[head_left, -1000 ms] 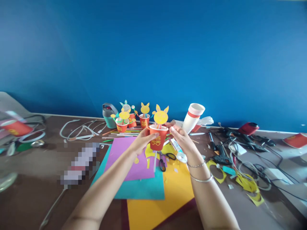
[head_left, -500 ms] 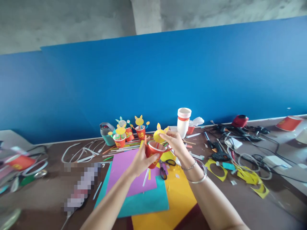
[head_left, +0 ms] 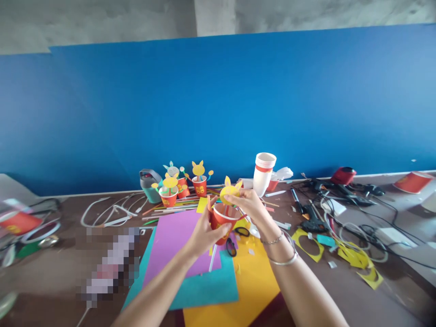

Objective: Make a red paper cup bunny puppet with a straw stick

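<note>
My left hand is wrapped round a red paper cup with a white inside and yellow print, held above the coloured sheets. An orange straw stands at the cup's left side. Between the fingertips of my right hand is a yellow paper animal head with two pointed ears, just over the cup's rim. Whether the head touches the straw inside the cup I cannot tell. Black-handled scissors lie below the cup. Behind stand finished-looking cup figures with yellow heads, one of them in a red cup.
Purple paper, teal paper and yellow paper lie in front. A stack of white cups stands behind my right hand. To the right are a glue gun, cables and yellow paper offcuts; a grey-green container stands left.
The yellow head has come slightly lower toward the cup, with my right hand still on it. My left hand and the cup have shifted slightly right. The camera view has tilted a little.
</note>
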Demonstrator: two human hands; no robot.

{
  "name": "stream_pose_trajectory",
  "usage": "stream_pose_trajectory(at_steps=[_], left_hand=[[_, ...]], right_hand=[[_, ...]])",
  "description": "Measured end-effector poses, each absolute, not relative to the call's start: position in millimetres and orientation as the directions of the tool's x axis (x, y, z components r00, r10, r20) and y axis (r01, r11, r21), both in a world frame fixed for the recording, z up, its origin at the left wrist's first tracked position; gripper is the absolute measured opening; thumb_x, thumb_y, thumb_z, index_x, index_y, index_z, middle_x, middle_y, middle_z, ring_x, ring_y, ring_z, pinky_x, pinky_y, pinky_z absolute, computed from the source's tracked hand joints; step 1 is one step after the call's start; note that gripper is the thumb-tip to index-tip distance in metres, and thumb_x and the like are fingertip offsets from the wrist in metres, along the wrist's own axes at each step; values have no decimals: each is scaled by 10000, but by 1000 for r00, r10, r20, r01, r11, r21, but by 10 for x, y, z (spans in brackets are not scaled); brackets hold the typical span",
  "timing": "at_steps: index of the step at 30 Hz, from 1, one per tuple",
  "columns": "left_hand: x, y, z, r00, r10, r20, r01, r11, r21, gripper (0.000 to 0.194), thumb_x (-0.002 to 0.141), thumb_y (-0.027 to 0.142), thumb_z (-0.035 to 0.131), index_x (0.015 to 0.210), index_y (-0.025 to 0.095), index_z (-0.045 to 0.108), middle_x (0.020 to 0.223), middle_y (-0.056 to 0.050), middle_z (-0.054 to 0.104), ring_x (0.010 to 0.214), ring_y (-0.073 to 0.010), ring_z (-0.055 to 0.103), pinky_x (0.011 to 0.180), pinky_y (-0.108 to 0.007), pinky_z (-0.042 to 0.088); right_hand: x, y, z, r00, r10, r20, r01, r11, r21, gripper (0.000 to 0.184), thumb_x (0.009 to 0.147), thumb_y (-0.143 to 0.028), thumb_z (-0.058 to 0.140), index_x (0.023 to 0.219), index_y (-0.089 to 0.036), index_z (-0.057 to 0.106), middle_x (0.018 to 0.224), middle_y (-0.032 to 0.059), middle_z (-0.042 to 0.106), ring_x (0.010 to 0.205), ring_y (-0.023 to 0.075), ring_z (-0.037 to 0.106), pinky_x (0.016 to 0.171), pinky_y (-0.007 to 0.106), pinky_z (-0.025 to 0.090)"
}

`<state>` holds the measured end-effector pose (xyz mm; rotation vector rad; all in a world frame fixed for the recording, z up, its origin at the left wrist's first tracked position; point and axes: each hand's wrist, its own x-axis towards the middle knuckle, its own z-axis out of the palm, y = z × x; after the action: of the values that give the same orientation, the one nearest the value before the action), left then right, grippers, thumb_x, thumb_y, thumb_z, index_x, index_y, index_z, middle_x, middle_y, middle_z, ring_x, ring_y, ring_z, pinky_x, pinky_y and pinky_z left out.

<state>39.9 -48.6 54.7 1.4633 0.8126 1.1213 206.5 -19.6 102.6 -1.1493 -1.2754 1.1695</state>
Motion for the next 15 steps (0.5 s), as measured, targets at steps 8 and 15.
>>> stream_pose_trajectory(at_steps=[8,15], left_hand=[[434,-514,558,344,897,277,-114,-253,961,873,764,382,771,1496,234,319,1406,-154,559,1260,-322,568,1040,-437,472],[408,-483,586,293,953,72,-211,-9,978,816,673,445,834,1361,198,471,1266,-147,649,1122,-315,642,900,-390,531]], right_hand=[[2035,-196,980,37,999,20,99,16,-995,337,571,-407,837,705,-130,702,669,43,671,629,170,602,550,255,460],[2179,-222,981,-70,991,111,216,124,-969,552,697,-642,709,491,-185,478,469,-54,374,481,90,372,448,237,271]])
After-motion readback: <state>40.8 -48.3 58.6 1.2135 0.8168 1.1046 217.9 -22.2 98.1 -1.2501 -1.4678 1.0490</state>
